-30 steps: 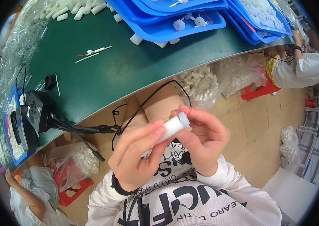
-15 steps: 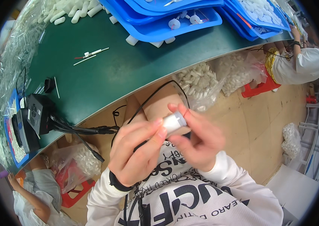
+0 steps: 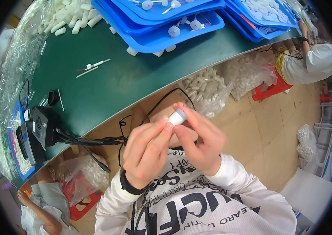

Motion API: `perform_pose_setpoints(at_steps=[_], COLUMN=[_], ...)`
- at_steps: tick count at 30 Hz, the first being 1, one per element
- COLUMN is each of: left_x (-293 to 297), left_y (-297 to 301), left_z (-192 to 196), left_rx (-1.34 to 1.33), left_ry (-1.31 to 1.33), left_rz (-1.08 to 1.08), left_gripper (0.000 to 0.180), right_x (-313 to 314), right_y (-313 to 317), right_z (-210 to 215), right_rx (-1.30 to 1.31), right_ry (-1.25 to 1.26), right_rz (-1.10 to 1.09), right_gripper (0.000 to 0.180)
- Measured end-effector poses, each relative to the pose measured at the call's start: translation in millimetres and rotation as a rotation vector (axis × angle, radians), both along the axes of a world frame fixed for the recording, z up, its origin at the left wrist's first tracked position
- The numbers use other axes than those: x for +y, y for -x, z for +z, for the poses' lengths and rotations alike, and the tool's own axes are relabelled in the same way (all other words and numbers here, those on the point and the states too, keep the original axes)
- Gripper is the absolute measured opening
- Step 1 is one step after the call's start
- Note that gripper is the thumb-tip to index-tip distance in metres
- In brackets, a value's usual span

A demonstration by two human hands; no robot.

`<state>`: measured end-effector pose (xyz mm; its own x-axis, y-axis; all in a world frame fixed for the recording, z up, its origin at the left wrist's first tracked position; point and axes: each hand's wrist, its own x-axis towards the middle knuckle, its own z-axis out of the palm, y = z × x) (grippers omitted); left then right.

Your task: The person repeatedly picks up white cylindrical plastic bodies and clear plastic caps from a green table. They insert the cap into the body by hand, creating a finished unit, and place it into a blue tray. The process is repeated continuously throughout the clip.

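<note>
Head view: left hand (image 3: 147,154) and right hand (image 3: 198,143) together, fingertips pinched on a small white plastic cylinder (image 3: 177,116), held in the lap just below the green table edge (image 3: 134,107). Judgement: keep the cylinder's axis steady and grip light. Open room lies right of the table edge, over bare floor; black cable (image 3: 162,102) loops close behind the cylinder.

Bright even light; sharp; fisheye-bent, black-vignetted edges

Single head cam, fisheye, looks steeply down, close over hands (image 3: 174,147), green table (image 3: 107,86) beyond.
</note>
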<state>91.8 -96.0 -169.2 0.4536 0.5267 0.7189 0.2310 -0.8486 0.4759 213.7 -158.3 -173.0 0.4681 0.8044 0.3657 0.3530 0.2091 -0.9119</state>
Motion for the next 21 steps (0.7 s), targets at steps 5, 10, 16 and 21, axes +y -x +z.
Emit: perform_pose_setpoints(at_steps=[5,10,16,21], left_x=[-8.6,-0.5,12.0,84.2], left_y=[-3.9,-14.9,32.0,65.8], left_z=[-6.7,9.4,77.0,176.2], left_rx=[-0.235,-0.171,0.415,0.505], left_ry=[0.339,0.308,0.392,0.741], left_rz=[-0.052,-0.078,-0.148,0.277], left_gripper=[0.044,0.030,0.048,0.022], right_x=[-1.2,-7.9,5.0,27.2], right_y=[-6.9,-20.9,-91.3,-207.3], right_z=[3.1,2.0,-24.4,-122.7], right_rx=[0.855,1.081,0.791,-0.185], right_ry=[0.106,0.103,0.129,0.744], right_rz=[0.105,0.169,0.149,-0.119], right_gripper=[0.035,0.035,0.032,0.038])
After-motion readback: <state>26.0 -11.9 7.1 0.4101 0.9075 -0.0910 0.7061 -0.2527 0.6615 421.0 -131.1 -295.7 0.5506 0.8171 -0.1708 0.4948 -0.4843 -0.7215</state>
